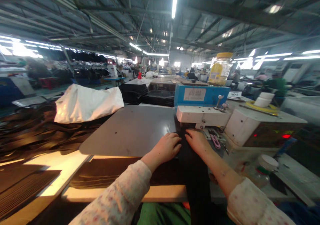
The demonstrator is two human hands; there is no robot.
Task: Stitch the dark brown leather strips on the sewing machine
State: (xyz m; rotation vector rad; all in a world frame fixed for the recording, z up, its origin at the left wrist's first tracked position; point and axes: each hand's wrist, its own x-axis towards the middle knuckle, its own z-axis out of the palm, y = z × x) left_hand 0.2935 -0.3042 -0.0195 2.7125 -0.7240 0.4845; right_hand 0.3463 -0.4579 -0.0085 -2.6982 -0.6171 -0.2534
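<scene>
A long black fabric strip [193, 171] runs from under the sewing machine's white arm [201, 115] down over the table edge toward my lap. My left hand [168, 147] is at the strip's left edge, its bent fingers closed on the cloth beside a smooth grey plate [135, 128]. On the opposite edge, my right hand [197, 141] has thumb and fingertips closed on the same strip, just below the machine's head. The fingertips of both hands are partly lost against the dark cloth. Pink-handled thread snips [215, 140] lie right of my right hand.
Brown fabric pieces [107, 171] are stacked under the plate. At left, a white bag [87, 103] sits on heaped dark strips [30, 128]. A control box [265, 128] with red lights and a lidded jar [266, 168] stand right. Black stacks [133, 93] lie behind.
</scene>
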